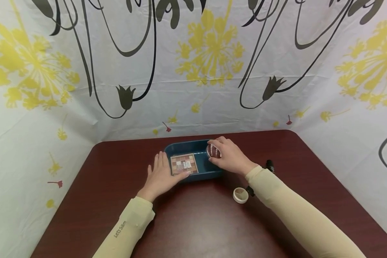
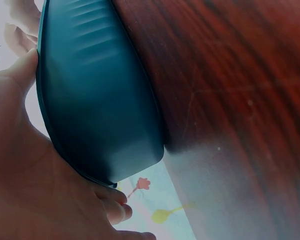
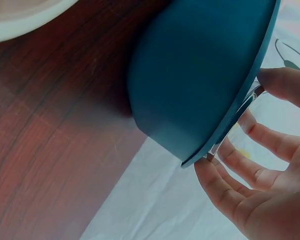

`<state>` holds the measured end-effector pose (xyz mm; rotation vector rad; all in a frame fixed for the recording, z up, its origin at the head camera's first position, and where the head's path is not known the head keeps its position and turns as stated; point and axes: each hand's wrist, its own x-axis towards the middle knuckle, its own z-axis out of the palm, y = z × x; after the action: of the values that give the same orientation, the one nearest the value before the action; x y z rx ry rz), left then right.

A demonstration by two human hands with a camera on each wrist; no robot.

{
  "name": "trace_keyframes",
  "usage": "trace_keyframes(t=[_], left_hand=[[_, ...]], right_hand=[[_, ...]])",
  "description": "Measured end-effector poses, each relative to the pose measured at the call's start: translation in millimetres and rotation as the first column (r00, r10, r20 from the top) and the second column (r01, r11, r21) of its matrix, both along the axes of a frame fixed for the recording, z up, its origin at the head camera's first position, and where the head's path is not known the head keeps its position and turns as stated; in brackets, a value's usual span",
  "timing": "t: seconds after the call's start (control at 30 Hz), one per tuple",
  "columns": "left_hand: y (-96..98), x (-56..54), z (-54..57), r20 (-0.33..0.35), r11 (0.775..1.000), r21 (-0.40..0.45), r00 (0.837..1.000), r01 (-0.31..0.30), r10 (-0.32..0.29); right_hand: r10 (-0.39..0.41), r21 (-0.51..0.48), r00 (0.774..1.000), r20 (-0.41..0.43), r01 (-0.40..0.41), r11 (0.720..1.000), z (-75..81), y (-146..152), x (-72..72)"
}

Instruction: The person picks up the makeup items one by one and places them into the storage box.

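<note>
A blue rectangular tray (image 1: 208,175) stands near the table's far edge. In its left half lies a square makeup palette (image 1: 184,164) with brown and pink shades and the lettering "BACK". My left hand (image 1: 159,177) rests against the tray's left end, fingers stretched out and thumb along the front rim. With thumb and fingertips, my right hand (image 1: 230,156) grips a round compact (image 1: 214,151), brown with pale stripes, over the tray's right end. In the right wrist view the compact's thin edge (image 3: 245,111) shows just beyond the rim. Whether it touches the tray, I cannot tell.
In front of the tray on the right sits a small round white jar (image 1: 240,195) with a tan inside. A small black item (image 1: 250,191) lies beside it, partly under the right sleeve. Farther right is a black-capped item (image 1: 270,165). A patterned cloth (image 1: 193,89) hangs behind the table.
</note>
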<state>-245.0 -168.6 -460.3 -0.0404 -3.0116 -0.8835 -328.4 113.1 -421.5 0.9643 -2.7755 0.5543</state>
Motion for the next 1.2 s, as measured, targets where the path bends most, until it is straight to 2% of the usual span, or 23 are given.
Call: trace_keyframes(t=[0.57,0.97,1.2], left_hand=[[-0.5,-1.3,-1.1,0.007,1.000,-0.002,1.000,0.004,-0.004],[-1.5,-1.8,1.5,0.013,1.000,0.001,1.000,0.005,-0.005],[-1.7,-1.2,2.7,0.012,1.000,0.006,1.000,0.014,-0.014]], right_hand=[[0.071,0.099,0.997,-0.007,-0.070,0.993,2.4,-26,-5.5],[0.132,0.226,0.991,0.039,-0.137,0.964,-8.4,-41,-17.5],[0.126,0.288,0.989,0.077,-0.143,0.947,-13.6,-48,-20.2]])
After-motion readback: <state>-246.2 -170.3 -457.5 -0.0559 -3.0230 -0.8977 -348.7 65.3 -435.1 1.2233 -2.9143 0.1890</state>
